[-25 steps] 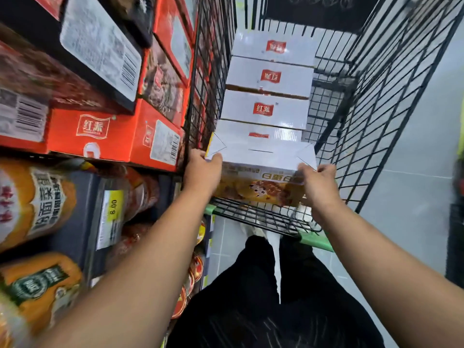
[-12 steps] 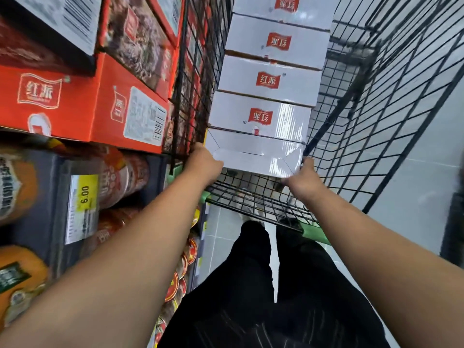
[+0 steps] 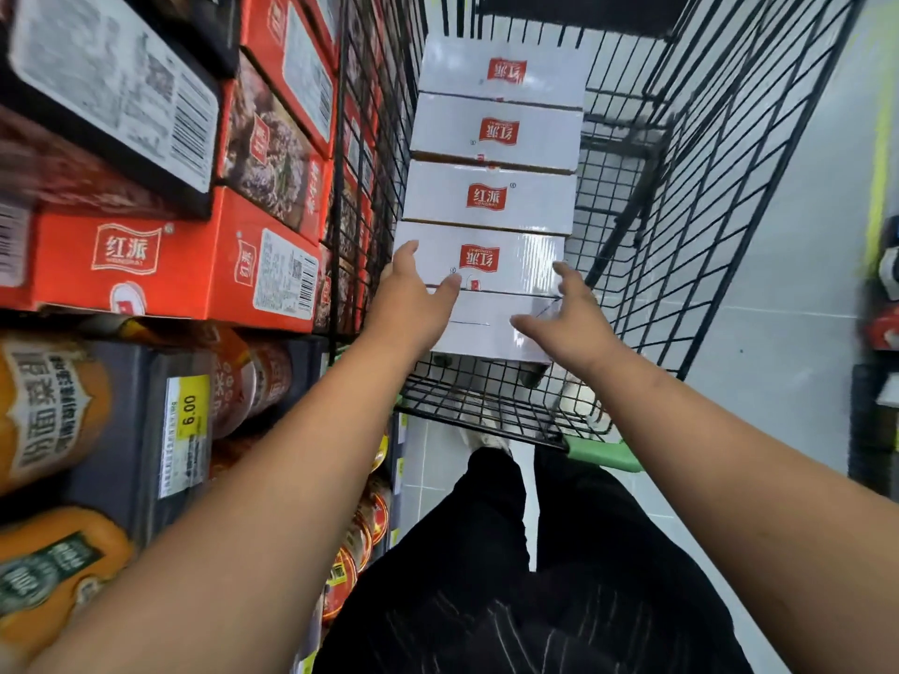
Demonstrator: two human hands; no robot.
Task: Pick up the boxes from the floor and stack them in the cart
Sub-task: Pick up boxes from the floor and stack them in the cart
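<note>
Nearest box [image 3: 479, 328]: white, plain top, flat on the cart's wire floor at the near end, hard against the next box in line.
Row of boxes [image 3: 486, 197]: four more white ones with red logos, edge to edge, running from the nearest box to the far end along the cart's left side.
Left hand [image 3: 413, 296]: open at the left edge of the row, fingers [image 3: 406, 250] straight and spread, thumb over the seam between the nearest box and its neighbour; gripping nothing.
Right hand [image 3: 579, 323]: open too, fingers splayed over the nearest box's right corner, holding nothing; whether they touch the carton, cannot tell.
Cart [image 3: 681, 197]: black wire basket, right half bare mesh, green handle [image 3: 603, 454] at the near rim.
Shelf [image 3: 121, 430]: tight against the cart on the left, orange cartons [image 3: 160, 265] with the same red logo up top, round orange tubs below, a yellow price tag [image 3: 187, 411] reading 6.00.
Person: black trousers [image 3: 486, 552] just behind the handle.
Floor [image 3: 778, 342]: pale tiles, to the right of the cart.
</note>
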